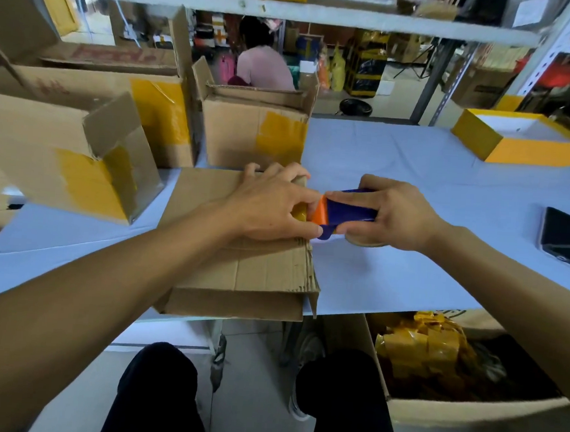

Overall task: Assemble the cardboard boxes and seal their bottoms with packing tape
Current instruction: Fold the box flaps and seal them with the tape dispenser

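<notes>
The box [241, 246] lies at the near edge of the table [412, 190], at 6 o'clock from the middle of the view, bottom flaps up. I judge it light and stiff, but its right edge is torn and soft, so I would press on the flat flaps, not on that edge.

My left hand [271, 205] rests on the top at the right side, fingers curled over the far edge and thumb pressing a yellow tape [299, 213] end down. Just beside it, at 3 o'clock, my right hand [390, 215] is clamped around the blue dispenser [350, 210], which touches the box edge. I judge the tape sticky and thin; it will wrinkle easily.

Further, at 10 and 12 o'clock, stand taped boxes [252, 130]. A phone [564, 238] lies at 3 o'clock.
</notes>
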Motion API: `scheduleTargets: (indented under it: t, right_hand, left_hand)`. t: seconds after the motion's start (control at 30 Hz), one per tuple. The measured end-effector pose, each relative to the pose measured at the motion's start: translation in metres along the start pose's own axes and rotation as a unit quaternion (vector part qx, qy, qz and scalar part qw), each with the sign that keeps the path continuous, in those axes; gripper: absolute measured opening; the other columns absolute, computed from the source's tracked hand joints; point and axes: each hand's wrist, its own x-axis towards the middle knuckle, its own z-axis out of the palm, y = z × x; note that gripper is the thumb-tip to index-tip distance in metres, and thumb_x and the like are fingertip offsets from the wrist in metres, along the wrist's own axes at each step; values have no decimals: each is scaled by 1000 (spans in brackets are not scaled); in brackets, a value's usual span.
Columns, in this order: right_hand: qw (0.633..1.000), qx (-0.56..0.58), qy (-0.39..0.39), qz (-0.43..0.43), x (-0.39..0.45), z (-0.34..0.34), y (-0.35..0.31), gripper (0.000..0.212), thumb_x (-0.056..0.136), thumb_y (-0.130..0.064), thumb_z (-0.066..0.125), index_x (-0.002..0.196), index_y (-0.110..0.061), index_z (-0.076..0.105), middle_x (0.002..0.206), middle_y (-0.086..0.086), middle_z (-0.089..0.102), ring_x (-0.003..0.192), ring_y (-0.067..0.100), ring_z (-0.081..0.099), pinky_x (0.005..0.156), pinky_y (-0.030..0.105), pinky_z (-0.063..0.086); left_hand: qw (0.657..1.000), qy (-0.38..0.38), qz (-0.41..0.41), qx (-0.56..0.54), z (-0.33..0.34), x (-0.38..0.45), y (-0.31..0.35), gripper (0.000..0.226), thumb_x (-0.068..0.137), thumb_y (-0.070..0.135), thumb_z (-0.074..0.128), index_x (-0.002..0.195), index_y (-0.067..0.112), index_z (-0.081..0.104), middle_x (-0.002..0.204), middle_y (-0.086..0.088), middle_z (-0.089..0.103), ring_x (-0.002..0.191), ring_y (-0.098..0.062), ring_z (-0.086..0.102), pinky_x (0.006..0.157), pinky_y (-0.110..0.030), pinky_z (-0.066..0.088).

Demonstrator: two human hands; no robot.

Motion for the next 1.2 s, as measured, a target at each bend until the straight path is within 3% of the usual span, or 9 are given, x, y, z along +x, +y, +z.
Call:
scheduleTargets:
  t: [0.13,0.37,0.47,0.7,0.8,0.9,1.0,1.1,1.2]
  right_hand:
    - [991,112,-67,19,4,2,-1,57,75,-74,49,124,-47,60,94,-7,67,81,17,59,71,33,47]
    - [984,-154,-76,-44,6,0,-15,60,81,-81,35,131,-53,50,83,-6,50,75,16,52,61,31,41]
    - [995,-23,-65,73,2,3,-7,61,77,-77,41,130,-51,53,85,-5,55,80,15,53,67,30,39]
    - [959,242,47,142,-30,-14,3,46,81,-55,64,126,-44,60,105,-5,66,93,12,62,77,27,50]
    - [949,275,79,132,-36,-25,-6,43,83,-51,67,125,-44,61,110,-5,67,96,14,62,82,31,50]
    - [949,279,97,114,-38,-38,-15,45,84,-49,64,128,-40,60,112,-3,66,98,14,61,80,28,49]
    - [954,268,102,91,-36,-46,-26,48,83,-55,63,129,-40,59,109,-3,65,94,16,60,76,27,48]
    - [959,254,108,70,-30,-47,-39,50,82,-57,61,129,-40,59,103,0,64,86,16,58,70,21,44]
    - [967,225,103,56,-28,-44,-50,51,85,-54,63,132,-37,57,101,-1,62,85,13,57,67,13,41]
  left_hand:
    - [1000,1,-3,13,0,1,-1,33,72,77,48,85,47,52,144,6,36,130,-21,34,104,-52,24]
    - [1000,-1,-5,21,-3,0,1,33,71,75,42,80,47,57,144,6,36,129,-22,34,104,-53,23]
    - [1000,6,3,23,-1,0,-2,35,73,74,43,81,45,59,142,7,37,128,-20,35,103,-51,24]
    - [998,-4,2,66,-1,2,0,41,82,76,41,101,45,60,145,2,35,129,-25,35,104,-53,27]
    - [999,-6,-27,-20,-12,3,-2,60,81,72,35,124,41,61,152,-1,35,140,-25,26,112,-52,25]
    - [983,75,-47,-158,-25,-1,2,38,95,48,50,113,24,74,138,-2,55,130,-22,43,107,-38,35]
    - [941,20,-102,-322,-33,-15,12,29,97,38,58,88,19,79,123,-2,67,113,-13,58,97,-31,43]
    - [916,-3,-121,-382,-38,-27,18,27,93,34,65,101,11,77,122,-5,68,113,-13,58,102,-38,44]
    - [891,49,-154,-424,-41,-38,23,25,89,18,68,88,-7,69,82,-17,59,80,-21,52,78,-39,43]
